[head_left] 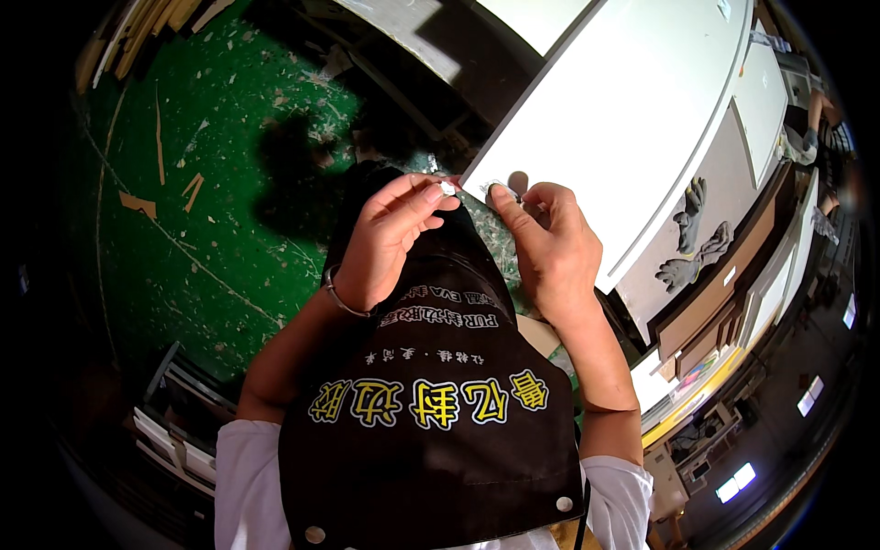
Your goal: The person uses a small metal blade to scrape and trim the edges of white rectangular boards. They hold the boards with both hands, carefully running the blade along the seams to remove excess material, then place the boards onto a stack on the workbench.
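Observation:
A large white panel (632, 110) lies ahead of me and to the right, its near-left corner between my hands. My left hand (394, 229), with a bracelet on the wrist, pinches a small white, shiny piece (447, 188) just left of that corner. The exact kind of this piece is too small to tell. My right hand (555, 247) is at the panel's near edge, thumb and fingers closed around a small silvery bit (492, 189) that is mostly hidden. A dark apron (403, 458) with printing covers my front.
Grey work gloves (689, 220) lie on a board right of the panel. Stacked brown and white boards (715, 302) stand farther right. Scraps (137, 203) litter the green floor (220, 137). Wooden strips (137, 41) lean at the far left. Another person's arm (816, 110) shows at the right rim.

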A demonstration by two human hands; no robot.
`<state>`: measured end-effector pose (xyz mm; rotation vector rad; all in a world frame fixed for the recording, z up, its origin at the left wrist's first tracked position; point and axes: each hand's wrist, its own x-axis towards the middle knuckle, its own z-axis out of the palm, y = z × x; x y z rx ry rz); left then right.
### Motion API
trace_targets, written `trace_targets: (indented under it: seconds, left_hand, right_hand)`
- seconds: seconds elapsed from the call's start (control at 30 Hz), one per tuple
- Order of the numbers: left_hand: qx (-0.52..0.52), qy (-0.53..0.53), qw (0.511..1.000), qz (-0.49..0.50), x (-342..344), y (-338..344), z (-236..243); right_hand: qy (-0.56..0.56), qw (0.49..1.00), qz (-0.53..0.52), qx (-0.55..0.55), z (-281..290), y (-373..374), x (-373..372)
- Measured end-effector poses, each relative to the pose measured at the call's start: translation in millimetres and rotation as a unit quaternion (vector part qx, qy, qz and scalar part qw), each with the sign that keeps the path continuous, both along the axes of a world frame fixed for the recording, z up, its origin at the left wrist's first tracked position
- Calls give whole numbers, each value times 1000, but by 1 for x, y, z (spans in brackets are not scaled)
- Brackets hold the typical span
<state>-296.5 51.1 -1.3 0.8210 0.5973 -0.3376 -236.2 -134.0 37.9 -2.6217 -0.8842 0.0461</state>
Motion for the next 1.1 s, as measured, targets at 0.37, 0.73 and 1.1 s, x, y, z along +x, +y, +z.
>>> trace_targets:
  seconds: [0.37,0.73,1.1]
  left_hand:
    - [-8,3,1000,10,-1,-1,-1]
    - [-15,8,1000,6,0,0,-2]
    - [-20,1,1000,5,1,1,-2]
  right_hand:
    - [121,982,-85,120,-2,-1,-7]
    - [18,999,-29,-36,9,10,-10]
    - [94,991,-78,47,6,7,-12]
